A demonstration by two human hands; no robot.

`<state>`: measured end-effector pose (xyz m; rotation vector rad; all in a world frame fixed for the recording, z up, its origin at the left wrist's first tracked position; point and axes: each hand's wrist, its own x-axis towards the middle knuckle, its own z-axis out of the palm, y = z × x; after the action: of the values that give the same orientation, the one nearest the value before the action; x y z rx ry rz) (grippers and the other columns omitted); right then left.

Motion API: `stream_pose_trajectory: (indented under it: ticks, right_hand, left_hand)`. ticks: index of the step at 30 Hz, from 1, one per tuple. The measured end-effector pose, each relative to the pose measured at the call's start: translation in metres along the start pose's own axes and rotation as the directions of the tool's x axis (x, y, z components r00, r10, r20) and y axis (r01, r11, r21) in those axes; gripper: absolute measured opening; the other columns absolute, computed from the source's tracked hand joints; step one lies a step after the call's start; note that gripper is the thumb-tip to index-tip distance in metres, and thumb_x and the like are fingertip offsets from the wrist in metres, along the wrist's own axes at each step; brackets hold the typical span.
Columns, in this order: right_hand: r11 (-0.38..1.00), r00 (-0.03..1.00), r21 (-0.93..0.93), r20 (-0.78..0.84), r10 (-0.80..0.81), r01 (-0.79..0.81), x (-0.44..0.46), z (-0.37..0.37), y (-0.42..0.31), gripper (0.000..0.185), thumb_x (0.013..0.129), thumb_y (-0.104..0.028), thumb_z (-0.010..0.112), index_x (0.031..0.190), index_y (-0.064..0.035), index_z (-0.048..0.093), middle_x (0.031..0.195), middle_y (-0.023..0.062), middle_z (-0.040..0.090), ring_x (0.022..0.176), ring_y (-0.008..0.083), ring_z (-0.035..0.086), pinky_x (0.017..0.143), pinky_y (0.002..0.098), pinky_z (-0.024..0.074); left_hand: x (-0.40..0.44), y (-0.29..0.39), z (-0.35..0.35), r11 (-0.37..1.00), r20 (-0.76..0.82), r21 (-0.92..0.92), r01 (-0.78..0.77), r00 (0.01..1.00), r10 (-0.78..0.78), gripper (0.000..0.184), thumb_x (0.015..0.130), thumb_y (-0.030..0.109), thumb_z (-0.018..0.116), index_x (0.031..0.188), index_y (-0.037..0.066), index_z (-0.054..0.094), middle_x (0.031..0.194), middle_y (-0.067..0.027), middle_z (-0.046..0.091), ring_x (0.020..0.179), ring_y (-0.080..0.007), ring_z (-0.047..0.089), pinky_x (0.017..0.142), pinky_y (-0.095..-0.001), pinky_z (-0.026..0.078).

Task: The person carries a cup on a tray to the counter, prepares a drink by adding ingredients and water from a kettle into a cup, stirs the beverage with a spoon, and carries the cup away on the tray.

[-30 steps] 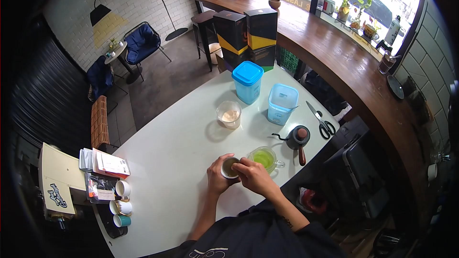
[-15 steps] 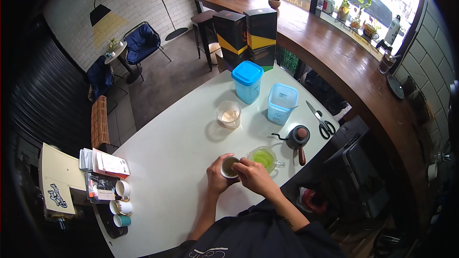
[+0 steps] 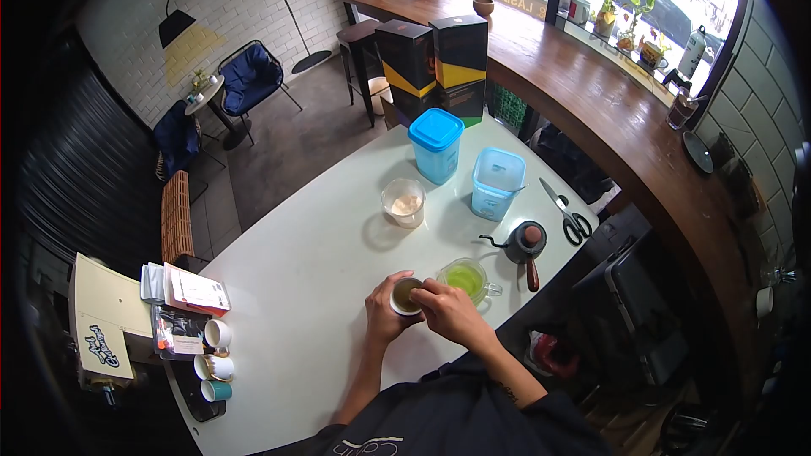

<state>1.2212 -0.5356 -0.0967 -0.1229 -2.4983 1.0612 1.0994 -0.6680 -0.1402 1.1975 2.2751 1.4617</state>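
My left hand (image 3: 382,317) wraps around a small cup (image 3: 405,311) that has greenish liquid inside. Over the cup's right rim, my right hand (image 3: 452,312) is closed in a pinch; whatever its fingers hold is hidden. Just beyond that hand stands a clear glass jug (image 3: 465,277) of bright green liquid. Farther right is a dark gooseneck kettle (image 3: 525,245) with a wooden handle. A clear cup (image 3: 404,205) with pale powder at its bottom sits farther up the table.
Behind stand a lidded blue container (image 3: 437,152) and an open one (image 3: 497,190). Black scissors (image 3: 578,226) lie near the right edge. Two tall black boxes (image 3: 461,63) rise at the back. Several cups (image 3: 217,366) line the left edge of the white table (image 3: 296,304).
The fingers of my right hand have shifted very slightly at the cup's rim. My left hand and the cup stay in place.
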Motion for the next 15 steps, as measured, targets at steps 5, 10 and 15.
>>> stream_pose_trajectory:
  ticks: [5,10,15]
  right_hand:
    - [0.995,0.996,-0.067,-0.056,0.074,-0.078,0.000,-0.005,-0.002,0.032,0.078,0.002,0.070,0.109,-0.0051,0.068,0.093,0.0147,0.062,0.081,0.0372,0.067,0.069,0.0457,0.0535]
    - [0.998,0.985,0.033,-0.163,0.063,-0.058,0.001,0.003,-0.001,0.026,0.082,0.004,0.070,0.106,-0.0042,0.069,0.093,0.0147,0.063,0.080,0.0376,0.066,0.070,0.0452,0.0532]
    - [0.999,1.000,0.032,0.020,-0.010,0.010,0.000,0.001,-0.001,0.033,0.074,0.003,0.069,0.106,-0.0054,0.066,0.094,0.0142,0.061,0.082,0.0389,0.066,0.071,0.0467,0.0537]
  left_hand:
    - [0.000,0.003,0.001,1.000,-0.016,0.024,-0.018,1.000,0.018,0.082,0.056,0.040,0.098,0.126,0.013,0.064,0.104,-0.0090,0.074,0.094,-0.0315,0.073,0.084,-0.0438,0.058]
    - [0.002,0.000,0.002,0.997,-0.033,0.042,-0.062,0.997,0.063,0.083,0.055,0.041,0.098,0.126,0.013,0.064,0.104,-0.0092,0.074,0.095,-0.0318,0.073,0.084,-0.0439,0.058]
    - [0.001,0.003,-0.001,0.997,-0.018,0.039,-0.068,0.997,0.068,0.082,0.055,0.029,0.101,0.125,0.009,0.064,0.103,-0.0110,0.076,0.093,-0.0275,0.076,0.082,-0.0400,0.060]
